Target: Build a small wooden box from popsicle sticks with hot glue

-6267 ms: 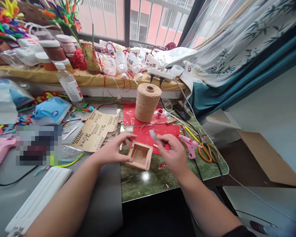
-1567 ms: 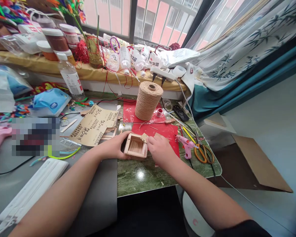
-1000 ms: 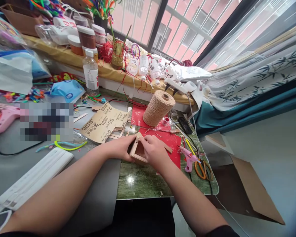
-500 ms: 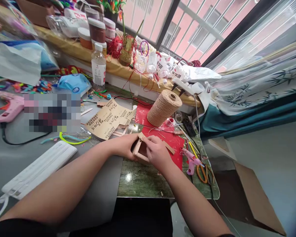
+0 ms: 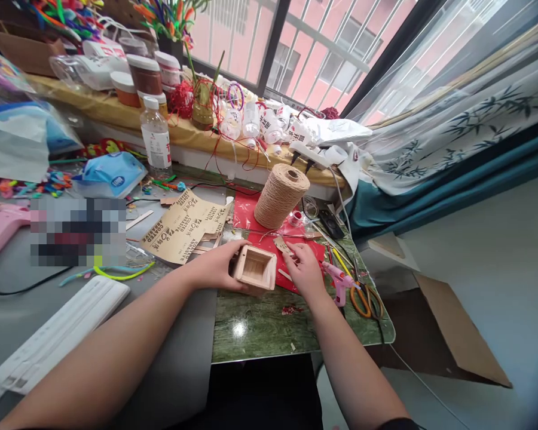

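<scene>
A small open-topped wooden box (image 5: 269, 276) stands over the green table, its hollow inside facing me. My left hand (image 5: 222, 266) grips it from the left, thumb at the near side and fingers behind. To the right of the box, my right hand (image 5: 302, 267) pinches a small folded piece of sandpaper (image 5: 281, 243), apart from the box. Beneath and behind the hands lies red paper (image 5: 246, 209). A printed sheet of sandpaper (image 5: 186, 226) with a cut edge rests left of the box, partly over thin wooden strips.
A twine spool (image 5: 281, 197) stands behind the box. A pink glue gun (image 5: 339, 280) and orange-handled scissors (image 5: 363, 301) lie at the right. A white power strip (image 5: 60, 328) is at the left; a water bottle (image 5: 156, 143) stands at the back.
My right hand has moved off the box's rim to the right, still with the sandpaper piece. The box now shows its open top more fully. The view has shifted slightly.
</scene>
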`<state>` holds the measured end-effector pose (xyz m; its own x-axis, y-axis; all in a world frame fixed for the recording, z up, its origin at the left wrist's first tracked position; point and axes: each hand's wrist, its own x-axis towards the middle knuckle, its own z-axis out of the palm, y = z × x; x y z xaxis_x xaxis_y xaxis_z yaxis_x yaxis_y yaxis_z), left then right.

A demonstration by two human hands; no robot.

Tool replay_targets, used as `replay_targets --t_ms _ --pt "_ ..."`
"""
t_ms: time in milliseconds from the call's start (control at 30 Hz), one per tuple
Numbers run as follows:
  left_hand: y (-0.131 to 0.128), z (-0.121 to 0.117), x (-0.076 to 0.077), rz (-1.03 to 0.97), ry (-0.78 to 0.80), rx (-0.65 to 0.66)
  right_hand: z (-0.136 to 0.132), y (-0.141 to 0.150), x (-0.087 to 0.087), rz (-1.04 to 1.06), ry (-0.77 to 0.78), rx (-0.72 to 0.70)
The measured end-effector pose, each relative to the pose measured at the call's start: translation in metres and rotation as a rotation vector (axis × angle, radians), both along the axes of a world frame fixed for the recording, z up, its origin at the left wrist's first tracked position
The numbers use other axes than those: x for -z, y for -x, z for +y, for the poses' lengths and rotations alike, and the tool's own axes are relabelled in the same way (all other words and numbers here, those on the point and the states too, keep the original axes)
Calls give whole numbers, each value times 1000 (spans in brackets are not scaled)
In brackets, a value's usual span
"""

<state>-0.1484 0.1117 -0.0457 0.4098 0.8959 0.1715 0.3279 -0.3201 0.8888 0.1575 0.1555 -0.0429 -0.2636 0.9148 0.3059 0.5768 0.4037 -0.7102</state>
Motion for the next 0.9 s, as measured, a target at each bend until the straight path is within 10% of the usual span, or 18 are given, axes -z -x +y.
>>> replay_targets --t_ms 200,467,900 --pt "-3 9 -1 -407 285 -207 -11 51 -3 704 439 -358" --pt "-16 16 19 -589 107 -160 0 81 14 1057 560 -229" --pt "-16 7 13 -137 -324 -279 -13 64 11 836 417 -360"
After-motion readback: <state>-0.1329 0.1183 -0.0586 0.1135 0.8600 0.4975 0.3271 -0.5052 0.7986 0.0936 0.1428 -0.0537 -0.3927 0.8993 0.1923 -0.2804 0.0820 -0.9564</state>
